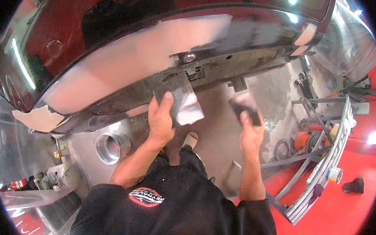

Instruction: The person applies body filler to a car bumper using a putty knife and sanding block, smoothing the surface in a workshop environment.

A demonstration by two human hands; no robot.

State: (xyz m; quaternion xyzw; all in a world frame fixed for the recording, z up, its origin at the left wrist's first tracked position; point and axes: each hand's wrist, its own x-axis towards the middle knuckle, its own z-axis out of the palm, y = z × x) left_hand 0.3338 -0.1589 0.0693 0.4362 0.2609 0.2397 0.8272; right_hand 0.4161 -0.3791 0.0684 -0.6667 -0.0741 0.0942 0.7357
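My left hand [159, 122] grips a flat grey mixing plate [177, 89], thumb on top, with pale pinkish body filler [190, 110] spread over its right part. Closed around a dark, flat spreader [249, 116] is my right hand [252, 136]. Pinkish material shows toward the spreader's far end, which is blurred. Both tools are held apart, in front of a dark red car panel [246, 13]. A long pink filler patch [127, 57] covers much of its lower part, above and left of my hands.
A metal rack [318, 168] stands at right, with a small tin [334, 174] on it. Beyond it, a dark object [354, 186] lies on the red floor. A round metal container [112, 148] is at lower left. Plastic sheeting [347, 45] hangs at far right.
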